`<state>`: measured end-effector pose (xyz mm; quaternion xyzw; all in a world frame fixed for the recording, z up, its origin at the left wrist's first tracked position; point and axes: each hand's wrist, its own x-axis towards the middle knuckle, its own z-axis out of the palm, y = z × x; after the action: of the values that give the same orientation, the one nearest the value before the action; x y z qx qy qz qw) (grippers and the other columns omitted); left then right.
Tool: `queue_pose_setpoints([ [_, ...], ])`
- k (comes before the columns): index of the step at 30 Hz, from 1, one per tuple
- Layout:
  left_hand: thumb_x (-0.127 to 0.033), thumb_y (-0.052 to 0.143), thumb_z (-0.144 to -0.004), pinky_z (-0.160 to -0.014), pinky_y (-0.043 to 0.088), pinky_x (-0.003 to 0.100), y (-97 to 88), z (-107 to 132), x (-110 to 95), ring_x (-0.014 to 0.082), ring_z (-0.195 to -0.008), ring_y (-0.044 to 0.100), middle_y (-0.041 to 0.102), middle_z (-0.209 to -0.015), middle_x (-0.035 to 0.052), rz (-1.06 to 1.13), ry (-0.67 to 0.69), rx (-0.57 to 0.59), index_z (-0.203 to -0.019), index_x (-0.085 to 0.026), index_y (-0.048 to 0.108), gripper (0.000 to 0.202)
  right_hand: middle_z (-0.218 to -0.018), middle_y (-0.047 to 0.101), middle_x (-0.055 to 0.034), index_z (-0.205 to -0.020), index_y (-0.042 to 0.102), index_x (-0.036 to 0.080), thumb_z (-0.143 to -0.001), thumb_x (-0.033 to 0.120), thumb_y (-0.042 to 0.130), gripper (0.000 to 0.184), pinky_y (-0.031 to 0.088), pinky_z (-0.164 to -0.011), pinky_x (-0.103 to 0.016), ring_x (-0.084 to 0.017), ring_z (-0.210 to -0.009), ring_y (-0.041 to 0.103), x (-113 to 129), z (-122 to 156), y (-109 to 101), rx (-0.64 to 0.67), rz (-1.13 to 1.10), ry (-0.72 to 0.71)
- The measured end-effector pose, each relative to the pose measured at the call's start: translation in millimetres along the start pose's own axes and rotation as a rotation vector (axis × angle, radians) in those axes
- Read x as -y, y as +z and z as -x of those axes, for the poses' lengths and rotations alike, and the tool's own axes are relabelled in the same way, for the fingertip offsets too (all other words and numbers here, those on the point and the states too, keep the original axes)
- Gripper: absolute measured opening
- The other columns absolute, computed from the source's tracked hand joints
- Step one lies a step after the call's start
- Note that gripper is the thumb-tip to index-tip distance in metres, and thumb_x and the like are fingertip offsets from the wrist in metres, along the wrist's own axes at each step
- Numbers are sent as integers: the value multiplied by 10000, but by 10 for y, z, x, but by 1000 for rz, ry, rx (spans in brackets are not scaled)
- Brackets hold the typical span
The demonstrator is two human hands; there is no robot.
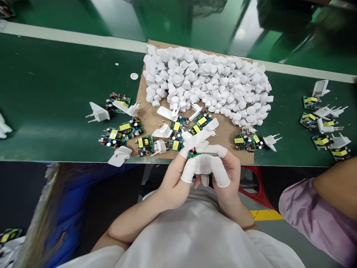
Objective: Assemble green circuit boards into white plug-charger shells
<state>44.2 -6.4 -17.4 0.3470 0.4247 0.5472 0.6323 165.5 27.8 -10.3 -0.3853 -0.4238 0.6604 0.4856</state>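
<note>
Pinching a small green circuit board (193, 154) between our left hand (178, 175) and right hand (225, 167) above the table's near edge, we judge rubber-capped fingertips could let it slip floorward.

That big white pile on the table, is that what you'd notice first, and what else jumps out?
Yes: the heap of small white plastic caps on the brown cardboard sheet at the middle of the green table stands out most. Next come the left hand and right hand, in white finger covers, together gripping a small green circuit board. More green circuit boards with yellow parts and white plug pieces lie scattered around.
</note>
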Motion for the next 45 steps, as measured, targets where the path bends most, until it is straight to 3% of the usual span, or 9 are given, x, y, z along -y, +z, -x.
queue_pose_setpoints([
  [4,-527,591,-1069,-478,488,214,-8,13,21,81,-543,539,768,-1111,105,-45,-6,-15,-1594,-267,531,588,-719,765,-10,-876,799,212,-919,464,841,259,512,-316,-206,-80,-306,516,13,-17,19,-37,10,-30],
  [9,-568,670,-1015,-457,449,204,-22,-39,-77,100,-540,497,673,-804,21,124,-109,20,-1515,-217,611,614,-666,736,-2,-992,836,224,-973,522,773,305,491,-343,-196,-90,-345,550,3,-48,-44,25,61,-20],
  [14,-523,731,-985,-503,448,224,-93,-59,-100,99,-532,442,531,-681,-41,184,-152,91,-1372,-168,692,526,-673,737,-11,-972,854,224,-988,558,746,352,490,-392,-213,-108,-423,585,20,-59,-99,-11,100,15],
  [18,-500,723,-1004,-545,452,227,-154,-56,-48,84,-541,472,601,-743,-26,120,-130,98,-1375,-181,662,494,-721,745,-16,-1112,828,211,-962,607,751,431,535,-448,-235,-120,-465,601,26,-33,-120,75,90,59],
  [24,-526,827,-909,-507,435,224,-161,-81,-75,83,-515,497,625,-722,-26,200,-178,52,-1235,-184,704,488,-803,740,-9,-1205,792,210,-903,382,866,355,524,-510,-217,-107,-541,606,7,7,-159,137,80,110],
  [30,-582,800,-910,-419,375,202,-61,-96,-92,91,-459,501,603,-663,-36,135,-201,-65,-1221,-177,716,518,-881,731,-34,-1295,767,208,-851,422,905,511,529,-558,-241,-131,-623,583,-1,27,-219,159,231,104],
  [37,-562,840,-874,-392,332,182,-80,-108,-113,64,-443,449,610,-688,-29,233,-215,-15,-1124,-169,731,479,-918,756,-39,-1295,772,215,-883,428,875,475,565,-608,-228,-139,-686,634,57,28,-249,221,224,106],
  [40,-541,822,-900,-433,377,198,-127,-94,-136,72,-479,456,589,-703,-30,211,-197,42,-1182,-176,723,472,-915,780,-42,-1261,790,225,-904,453,852,428,627,-663,-252,-146,-690,684,67,31,-238,178,169,101],
  [45,-462,741,-996,-567,462,202,-131,-55,-148,91,-609,502,613,-830,1,126,-190,211,-1467,-233,603,542,-785,787,-31,-1119,831,214,-873,467,872,355,596,-474,-250,-155,-518,685,55,2,-181,104,40,174],
])
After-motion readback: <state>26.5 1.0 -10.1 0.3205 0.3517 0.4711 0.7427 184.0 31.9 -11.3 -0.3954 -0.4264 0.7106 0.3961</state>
